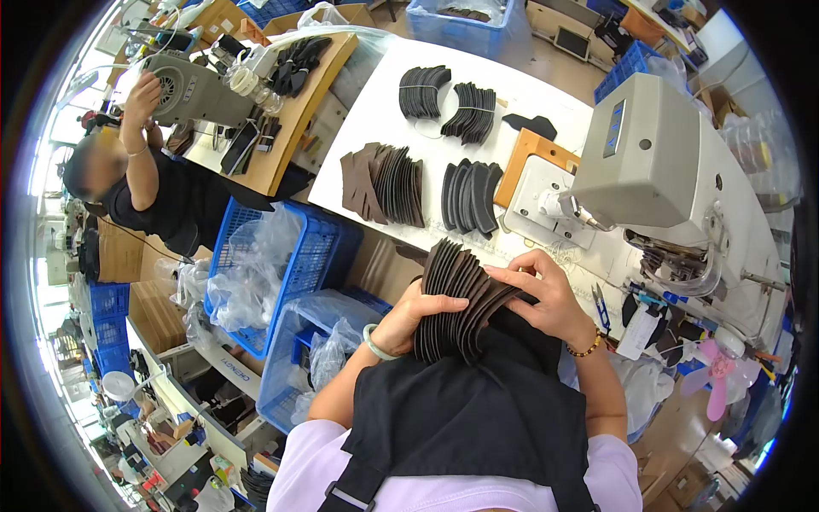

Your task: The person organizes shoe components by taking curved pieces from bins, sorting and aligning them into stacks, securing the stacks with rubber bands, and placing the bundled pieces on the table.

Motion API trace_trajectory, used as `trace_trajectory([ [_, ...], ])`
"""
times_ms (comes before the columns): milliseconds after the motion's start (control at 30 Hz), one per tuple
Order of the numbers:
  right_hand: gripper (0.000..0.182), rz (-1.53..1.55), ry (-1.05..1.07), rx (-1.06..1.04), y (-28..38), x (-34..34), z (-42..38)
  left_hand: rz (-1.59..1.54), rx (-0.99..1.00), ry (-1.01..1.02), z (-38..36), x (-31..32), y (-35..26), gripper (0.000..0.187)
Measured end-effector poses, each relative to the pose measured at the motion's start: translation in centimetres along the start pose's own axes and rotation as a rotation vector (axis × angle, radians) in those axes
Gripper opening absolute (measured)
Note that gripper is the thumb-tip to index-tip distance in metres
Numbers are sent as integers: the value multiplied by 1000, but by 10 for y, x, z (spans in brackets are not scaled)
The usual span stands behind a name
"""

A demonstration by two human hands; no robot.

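Observation:
A thick stack of curved dark brown leather-like pieces [452,299] is held above my apron, at the table's near edge. My left hand [409,317] grips its left side, thumb laid across the edges of the pieces. At the right side of the stack, my right hand [548,294] has thumb and fingers closed on the fanned-out pieces. On the white table [375,102] lie a fanned row of brown pieces [384,183], a row of dark grey pieces [472,198] and two tied bundles, one on the left [424,92] and one on the right [469,113].
A sewing machine [640,154] stands right of the pieces, with blue-handled snips [601,309] near its base. Blue crates [269,273] holding plastic bags are at my left. Another person [141,183] works at a machine on the far left. A pink fan [721,367] is at right.

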State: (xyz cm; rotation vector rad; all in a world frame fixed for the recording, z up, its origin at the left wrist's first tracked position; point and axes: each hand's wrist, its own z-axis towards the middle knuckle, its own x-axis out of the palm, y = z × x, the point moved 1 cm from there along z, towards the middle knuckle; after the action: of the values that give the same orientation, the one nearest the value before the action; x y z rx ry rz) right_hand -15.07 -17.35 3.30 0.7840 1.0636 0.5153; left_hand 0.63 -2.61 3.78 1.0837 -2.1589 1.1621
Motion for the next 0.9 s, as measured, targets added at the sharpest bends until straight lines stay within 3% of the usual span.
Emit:
trace_trajectory([
  [167, 50, 131, -45, 17, -4, -2, -10, -65, -19, -26, 0, 0, 16, 36],
  [233, 48, 103, -45, -77, 0, -9, -6, -53, -16, -46, -1, 4, 19, 36],
  [667, 49, 52, -3, -66, -1, -18, -26, 6, -3, -56, 1, 10, 33, 42],
  [900, 62, -271, 67, -109, 20, -25, -19, 76, 3, -20, 1, 14, 33, 45],
])
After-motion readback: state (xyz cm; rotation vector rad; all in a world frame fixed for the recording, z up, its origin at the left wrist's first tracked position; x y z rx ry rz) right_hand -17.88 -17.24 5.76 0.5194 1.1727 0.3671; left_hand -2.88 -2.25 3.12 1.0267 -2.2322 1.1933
